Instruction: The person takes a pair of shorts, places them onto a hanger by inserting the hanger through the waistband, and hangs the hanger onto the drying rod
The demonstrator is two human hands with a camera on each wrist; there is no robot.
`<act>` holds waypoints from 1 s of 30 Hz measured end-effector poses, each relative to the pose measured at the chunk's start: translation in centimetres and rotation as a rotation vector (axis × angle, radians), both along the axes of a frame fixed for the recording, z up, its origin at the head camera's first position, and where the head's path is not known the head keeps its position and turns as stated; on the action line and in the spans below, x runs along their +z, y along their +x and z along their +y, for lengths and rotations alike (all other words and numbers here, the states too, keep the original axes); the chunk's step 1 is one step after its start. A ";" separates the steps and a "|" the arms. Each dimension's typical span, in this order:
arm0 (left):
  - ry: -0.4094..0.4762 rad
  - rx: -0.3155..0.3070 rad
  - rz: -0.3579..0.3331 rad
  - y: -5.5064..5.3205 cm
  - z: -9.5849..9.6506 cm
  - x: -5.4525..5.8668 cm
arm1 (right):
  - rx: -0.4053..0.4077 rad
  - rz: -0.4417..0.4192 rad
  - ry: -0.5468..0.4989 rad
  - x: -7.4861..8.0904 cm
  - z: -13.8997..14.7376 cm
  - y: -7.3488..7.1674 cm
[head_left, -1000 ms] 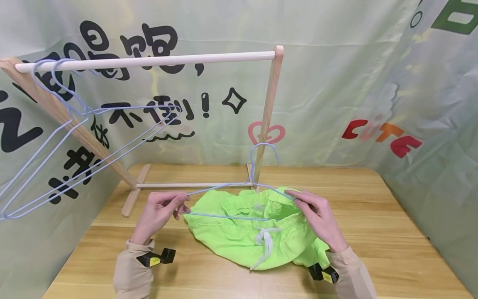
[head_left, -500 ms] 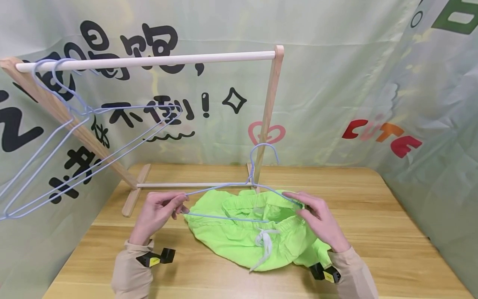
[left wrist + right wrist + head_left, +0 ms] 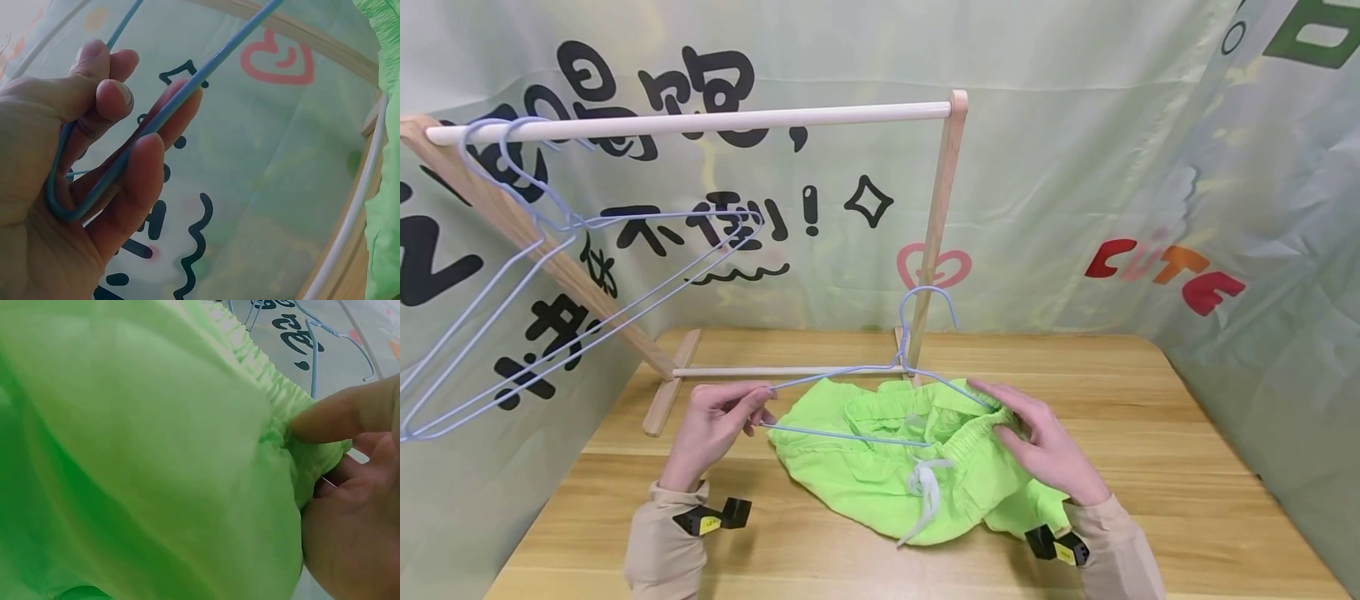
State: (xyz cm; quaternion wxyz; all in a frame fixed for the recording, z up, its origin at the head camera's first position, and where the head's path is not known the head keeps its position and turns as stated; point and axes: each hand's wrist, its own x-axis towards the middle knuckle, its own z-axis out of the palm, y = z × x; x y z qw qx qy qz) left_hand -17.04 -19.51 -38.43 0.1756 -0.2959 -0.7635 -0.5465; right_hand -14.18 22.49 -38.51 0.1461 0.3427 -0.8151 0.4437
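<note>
Pinching one end of a thin blue clothes hanger (image 3: 850,435), the left hand (image 3: 721,421) has its bent corner tucked in the palm, probably because gripping both wires there stops it twisting. Right hand (image 3: 1041,433) has the elastic waistband (image 3: 269,369) pinched, I'd guess because elastic closes up unless something holds it. The hanger's other end disappears into the cloth by that hand, so can't tell if the fingers touch it too.

Lime-green drawstring shorts (image 3: 880,492) lie bunched on the table between the hands (legs folded under, so maybe longer than shorts), white drawstring (image 3: 927,492) on the near side. Hanger hook points up beyond both hands, likely so it's clear of the fabric. Past the left hand, a wooden garment rack (image 3: 942,192) carries two matching hangers (image 3: 670,215).
</note>
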 end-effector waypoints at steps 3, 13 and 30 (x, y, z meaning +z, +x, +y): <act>0.009 -0.001 0.007 0.0 0.0 -0.1 | 0.012 0.011 0.008 0.1 -0.1 0.0; 0.063 -0.041 0.097 -0.5 0.8 -0.5 | -0.053 0.105 -0.093 0.3 -0.2 -0.3; 0.416 -0.043 -0.145 -1.6 1.9 -1.1 | -0.148 0.180 -0.241 -0.1 -0.8 -0.7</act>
